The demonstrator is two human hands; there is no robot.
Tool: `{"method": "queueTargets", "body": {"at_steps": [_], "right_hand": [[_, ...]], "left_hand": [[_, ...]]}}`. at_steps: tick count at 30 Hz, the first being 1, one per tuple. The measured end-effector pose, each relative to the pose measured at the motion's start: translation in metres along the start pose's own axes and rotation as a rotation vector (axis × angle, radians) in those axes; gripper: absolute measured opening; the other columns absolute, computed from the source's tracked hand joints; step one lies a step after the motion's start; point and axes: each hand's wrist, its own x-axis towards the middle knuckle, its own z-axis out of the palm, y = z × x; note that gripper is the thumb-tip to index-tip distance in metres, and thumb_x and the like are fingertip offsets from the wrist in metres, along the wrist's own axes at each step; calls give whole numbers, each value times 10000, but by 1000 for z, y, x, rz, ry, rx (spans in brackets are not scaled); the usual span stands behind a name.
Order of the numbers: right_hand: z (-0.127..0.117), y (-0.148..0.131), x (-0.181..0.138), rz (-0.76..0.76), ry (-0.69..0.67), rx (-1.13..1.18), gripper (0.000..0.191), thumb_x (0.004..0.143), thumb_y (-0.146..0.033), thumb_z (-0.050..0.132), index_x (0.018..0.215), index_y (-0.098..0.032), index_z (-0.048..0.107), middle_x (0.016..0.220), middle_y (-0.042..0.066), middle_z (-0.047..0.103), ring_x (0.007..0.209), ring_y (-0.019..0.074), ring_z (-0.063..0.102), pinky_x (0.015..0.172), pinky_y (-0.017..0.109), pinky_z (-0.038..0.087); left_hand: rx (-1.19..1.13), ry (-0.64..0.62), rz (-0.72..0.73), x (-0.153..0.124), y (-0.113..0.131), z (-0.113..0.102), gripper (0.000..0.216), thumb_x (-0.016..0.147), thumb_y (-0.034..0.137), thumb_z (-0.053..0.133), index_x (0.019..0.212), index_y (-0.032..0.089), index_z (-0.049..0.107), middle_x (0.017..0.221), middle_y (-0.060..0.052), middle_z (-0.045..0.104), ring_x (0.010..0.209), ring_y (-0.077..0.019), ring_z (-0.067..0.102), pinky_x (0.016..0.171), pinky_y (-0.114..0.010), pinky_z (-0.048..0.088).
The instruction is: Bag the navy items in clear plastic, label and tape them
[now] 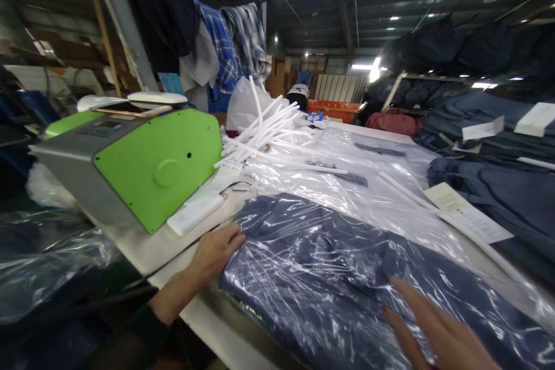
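A dark blue garment in a clear plastic bag (312, 266) lies across the front of the table, its film wrinkled and shiny. At the bag's left end, my left hand (217, 251) has its fingers closed over the edge; the thumb side is partly hidden. My right hand (437, 324) rests on or just over the nearer right part of the bag, fingers stretched out and apart. Behind the bagged garment, more clear plastic film (295, 182) is spread on the table.
A green and grey machine (160, 167) stands at the left, near white foam-like strips (264, 127). Dark blue garments (498, 185) are piled on the right, with a printed card (466, 214) and a long white strip (481, 245). An orange crate (336, 108) sits farther back.
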Motion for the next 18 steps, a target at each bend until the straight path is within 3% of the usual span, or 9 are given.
{"method": "queueTargets", "body": {"at_steps": [2, 4, 6, 9, 12, 16, 18], "right_hand": [[14, -59, 50, -112, -116, 210, 408, 934, -390, 467, 1311, -240, 515, 1201, 65, 652, 1037, 227, 639, 836, 347, 534], [33, -111, 93, 8, -269, 376, 336, 932, -301, 467, 1221, -178, 584, 1171, 99, 659, 1043, 248, 629, 877, 389, 507], [54, -145, 126, 159, -430, 500, 335, 913, -261, 502, 1205, -124, 591, 1150, 136, 658, 1068, 284, 604, 910, 430, 465], [79, -163, 152, 238, -564, 619, 183, 884, -261, 572, 978, -150, 682, 898, 67, 714, 864, 222, 655, 752, 315, 475], [95, -164, 154, 257, -567, 604, 126, 855, -219, 610, 750, -177, 666, 739, 20, 695, 728, 180, 645, 635, 263, 422], [108, -169, 138, 269, -511, 536, 104, 898, -215, 562, 844, -165, 636, 858, 68, 688, 822, 222, 639, 720, 307, 415], [112, -173, 130, 258, -500, 524, 112, 919, -213, 530, 881, -158, 619, 906, 85, 675, 870, 233, 636, 755, 316, 422]], "left_hand": [[3, 11, 4, -1, -1, 0, 230, 845, 420, 385, 725, 233, 446, 620, 37, 526, 606, -157, 535, 601, -250, 337], [8, 21, 5, -2, -1, 1, 225, 858, 408, 367, 733, 233, 433, 613, 39, 514, 599, -156, 536, 603, -250, 340], [12, 28, 5, -3, -2, 2, 216, 863, 402, 359, 744, 234, 425, 616, 38, 510, 598, -158, 539, 607, -254, 341], [18, 33, 5, -4, -2, 6, 201, 870, 387, 359, 759, 233, 427, 637, 32, 520, 609, -162, 542, 612, -260, 344], [30, 23, 10, -1, -4, 9, 198, 882, 373, 382, 761, 229, 442, 649, 37, 537, 608, -154, 543, 608, -255, 355], [93, 2, 16, 6, -9, 0, 185, 887, 341, 436, 757, 220, 487, 650, 35, 574, 609, -152, 563, 603, -250, 388], [168, 50, -3, 2, -4, -11, 139, 876, 286, 449, 806, 202, 535, 750, -24, 627, 718, -204, 598, 667, -299, 415]]}}
